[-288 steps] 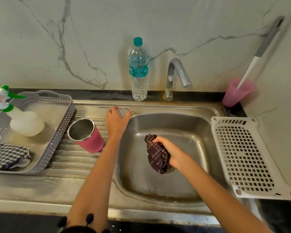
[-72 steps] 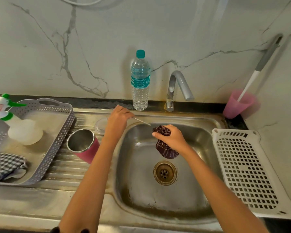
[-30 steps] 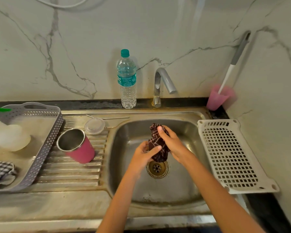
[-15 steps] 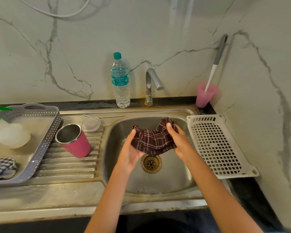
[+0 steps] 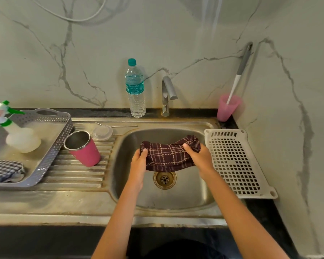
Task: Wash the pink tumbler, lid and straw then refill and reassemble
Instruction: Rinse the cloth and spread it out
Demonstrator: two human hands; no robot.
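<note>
The pink tumbler (image 5: 84, 149) stands open and upright on the ribbed drainboard left of the sink basin (image 5: 185, 195). Its clear lid (image 5: 102, 133) lies just behind it, and the thin metal straw (image 5: 120, 126) lies along the back of the drainboard. Over the basin, my left hand (image 5: 139, 157) grips the left end of a dark maroon checked cloth (image 5: 168, 156) and my right hand (image 5: 197, 156) grips its right end. The cloth is stretched between them above the drain.
A water bottle (image 5: 135, 88) and the tap (image 5: 166, 94) stand behind the sink. A grey basket (image 5: 52, 146) at left holds a spray bottle (image 5: 17, 133) and a checked cloth. A white perforated tray (image 5: 236, 163) lies right of the basin, a pink cup with a brush (image 5: 227, 107) behind it.
My left hand left the straw on the drainboard and joined my right hand on the cloth. Both hands pulled the bunched cloth apart, spreading it wider over the drain.
</note>
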